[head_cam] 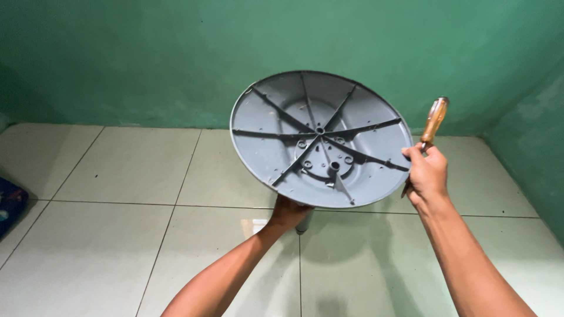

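Observation:
A round grey plastic base point(320, 138) with radial ribs on its underside is held up, tilted toward me. My left hand point(288, 212) grips it from below, at the stem behind its lower edge; most of that hand's fingers are hidden by the disc. My right hand point(426, 173) is closed around a screwdriver with an amber handle point(435, 119), the handle pointing up. That hand's fingers also touch the disc's right rim. The screwdriver's shaft is hidden by the hand.
Pale square floor tiles point(129, 235) lie below. A green wall point(147, 58) rises behind and on the right. A dark blue object point(9, 205) sits at the left edge. A small white scrap point(254, 226) lies on the floor near my left wrist.

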